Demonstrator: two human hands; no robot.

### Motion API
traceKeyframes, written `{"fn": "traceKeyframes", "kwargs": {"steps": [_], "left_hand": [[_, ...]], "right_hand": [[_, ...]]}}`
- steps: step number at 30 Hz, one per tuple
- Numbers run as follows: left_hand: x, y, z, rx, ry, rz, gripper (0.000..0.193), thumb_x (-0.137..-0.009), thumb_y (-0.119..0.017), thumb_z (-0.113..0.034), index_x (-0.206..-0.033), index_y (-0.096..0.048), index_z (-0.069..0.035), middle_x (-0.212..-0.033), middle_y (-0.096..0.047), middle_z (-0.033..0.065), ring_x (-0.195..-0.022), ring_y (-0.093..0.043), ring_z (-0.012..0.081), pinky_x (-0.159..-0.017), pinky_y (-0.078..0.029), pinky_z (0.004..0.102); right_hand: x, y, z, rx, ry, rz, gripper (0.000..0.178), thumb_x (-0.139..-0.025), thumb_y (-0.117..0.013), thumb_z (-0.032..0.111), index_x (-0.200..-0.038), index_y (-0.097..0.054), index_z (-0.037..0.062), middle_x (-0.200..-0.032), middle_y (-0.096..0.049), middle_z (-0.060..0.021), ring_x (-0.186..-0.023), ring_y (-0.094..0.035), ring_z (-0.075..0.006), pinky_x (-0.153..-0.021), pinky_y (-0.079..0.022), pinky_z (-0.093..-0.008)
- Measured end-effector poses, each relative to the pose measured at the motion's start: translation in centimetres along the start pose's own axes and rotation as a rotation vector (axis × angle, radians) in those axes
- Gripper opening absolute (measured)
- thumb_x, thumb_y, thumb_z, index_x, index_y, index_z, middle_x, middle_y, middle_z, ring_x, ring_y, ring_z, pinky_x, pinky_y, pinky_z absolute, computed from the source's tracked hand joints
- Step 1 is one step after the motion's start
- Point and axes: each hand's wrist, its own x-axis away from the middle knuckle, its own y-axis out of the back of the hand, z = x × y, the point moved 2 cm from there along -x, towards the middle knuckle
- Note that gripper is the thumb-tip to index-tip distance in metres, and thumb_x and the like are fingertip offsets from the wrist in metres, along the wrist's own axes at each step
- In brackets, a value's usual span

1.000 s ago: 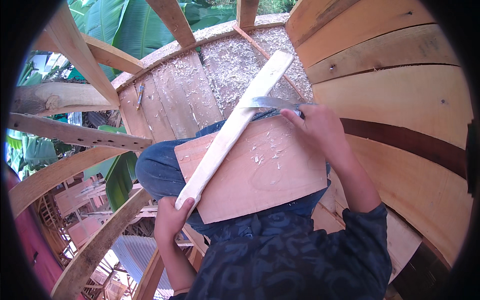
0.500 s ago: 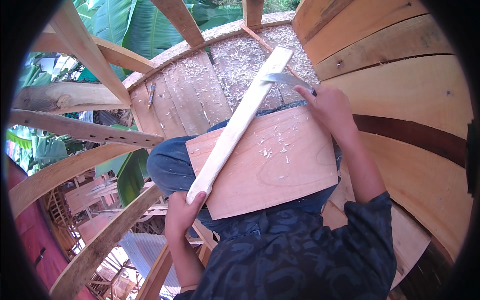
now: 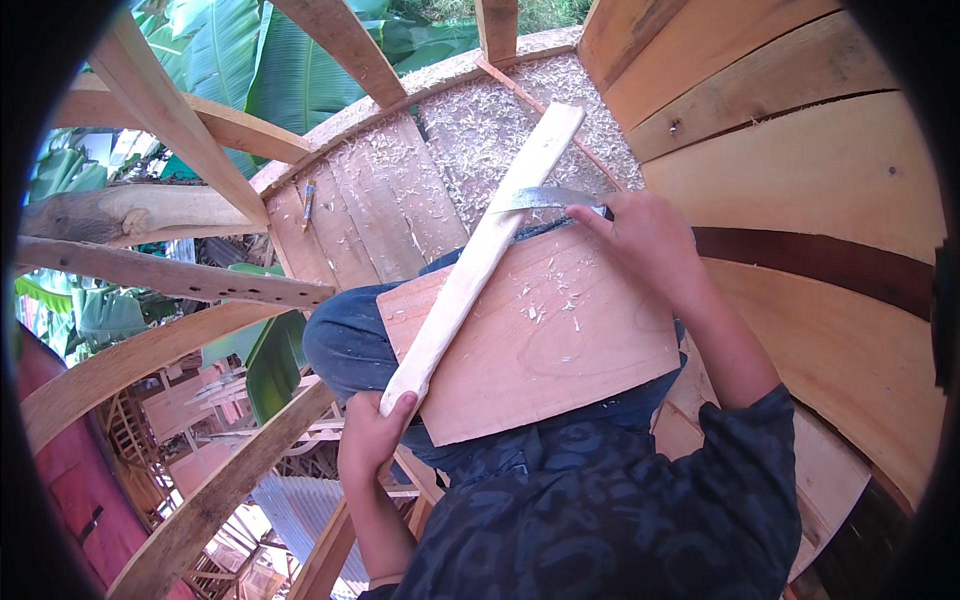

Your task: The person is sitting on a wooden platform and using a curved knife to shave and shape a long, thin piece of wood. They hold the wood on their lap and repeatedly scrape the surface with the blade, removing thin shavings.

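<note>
- Head view: a flat board point(image 3: 610, 350) lies over the seated person's lap; I take every place from it.
- Pale wooden strip point(image 3: 470, 270): slants across the board's left part, near end poking past its left edge, far end reaching well beyond its far edge.
- Left hand point(image 3: 372, 440): clamped on the strip's near end, thumb on top, just outside the board's left edge.
- Right hand point(image 3: 648, 235): wrapped round the handle of a knife point(image 3: 550, 198), just beyond the board's far right corner, thumb toward the blade. Hands well apart.
- Blade crosses the strip past the board's far edge, seemingly touching; exact bite too small to tell.
- Shavings point(image 3: 455, 150) thick on the floor planks point(image 3: 365, 210) beyond the board, a few on the board itself.
- Step in hand, by my reading: shaving the strip's surface. Best done with the blade low, strokes long and light, always leading away from the left hand.
- Strip's far end looks unsupported; pressing it firmly against the board should curb wobble.
- If the grain tears, I'd ease the angle or turn the strip end for end. Keep that right thumb behind the edge.
</note>
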Motion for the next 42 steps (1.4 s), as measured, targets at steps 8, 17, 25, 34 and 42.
{"fn": "traceKeyframes", "kwargs": {"steps": [8,17,25,34,42], "left_hand": [[0.2,0.1,-0.7,-0.008,-0.007,-0.006,0.056,-0.086,-0.069,-0.043,-0.068,-0.060,0.010,-0.051,-0.049,0.0099,-0.054,-0.046,0.0119,-0.052,-0.042,0.0381],[0.3,-0.1,-1.0,-0.016,-0.010,-0.020,0.059,-0.086,-0.068,-0.045,-0.069,-0.061,0.011,-0.051,-0.050,0.0114,-0.054,-0.046,0.0126,-0.052,-0.043,0.0390],[0.4,0.0,-1.4,-0.039,-0.011,-0.032,0.062,-0.086,-0.067,-0.047,-0.068,-0.060,0.011,-0.052,-0.051,0.0117,-0.054,-0.047,0.0143,-0.053,-0.043,0.0401],[0.0,0.7,-2.0,-0.066,0.037,-0.002,0.067,-0.084,-0.067,-0.052,-0.067,-0.062,0.013,-0.053,-0.055,0.0156,-0.054,-0.054,0.0175,-0.055,-0.046,0.0411],[0.0,0.5,-1.7,-0.048,0.020,0.006,0.068,-0.085,-0.067,-0.052,-0.063,-0.060,0.012,-0.050,-0.051,0.0150,-0.051,-0.051,0.0172,-0.053,-0.045,0.0417]], "right_hand": [[-1.2,0.5,-0.2,-0.025,-0.017,-0.003,0.067,-0.091,-0.054,0.061,-0.073,-0.069,-0.0020,-0.069,-0.065,-0.0227,-0.066,-0.066,-0.0380,-0.064,-0.052,-0.0462],[-1.8,0.2,-1.3,0.043,-0.034,-0.069,0.071,-0.090,-0.049,0.067,-0.078,-0.073,0.0014,-0.070,-0.068,-0.0189,-0.068,-0.069,-0.0341,-0.065,-0.056,-0.0437],[-1.7,0.4,-1.0,0.036,-0.054,-0.091,0.068,-0.091,-0.052,0.064,-0.075,-0.072,0.0003,-0.068,-0.065,-0.0211,-0.067,-0.067,-0.0376,-0.065,-0.053,-0.0463],[1.5,-0.5,2.6,0.043,0.167,-0.062,0.068,-0.093,-0.046,0.064,-0.075,-0.073,0.0036,-0.068,-0.067,-0.0179,-0.066,-0.068,-0.0344,-0.063,-0.054,-0.0455],[1.7,0.1,2.5,0.007,0.160,-0.117,0.066,-0.093,-0.049,0.062,-0.074,-0.073,0.0030,-0.066,-0.066,-0.0186,-0.067,-0.069,-0.0336,-0.062,-0.055,-0.0431]]}}
